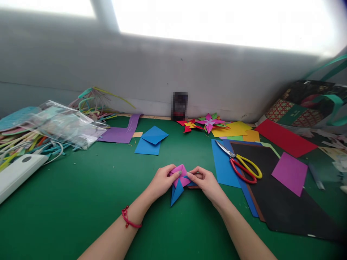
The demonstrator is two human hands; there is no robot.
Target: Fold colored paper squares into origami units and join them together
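Between both hands is a folded paper piece (178,191), pink in the middle with blue pointed flaps, one of which hangs down toward me. My left hand (164,179) grips its left side, the thumb lying across the pink part. My right hand (202,179) pinches the right side, thumb against the fingers, at a blue flap. A bit of brown shows under the right fingers. Two blue paper squares (148,146) lie beyond my left hand. To the right of my right hand are scissors (245,168) with one red and one yellow handle, resting on paper sheets.
Finished paper stars (210,122) lie by the wall near a blurred dark object (179,106). Black sheets (282,195), a magenta square (290,173) and a red sheet (286,138) are at right. Purple paper (115,134), a clear plastic bag (78,128) and a white power bank (23,173) are left.
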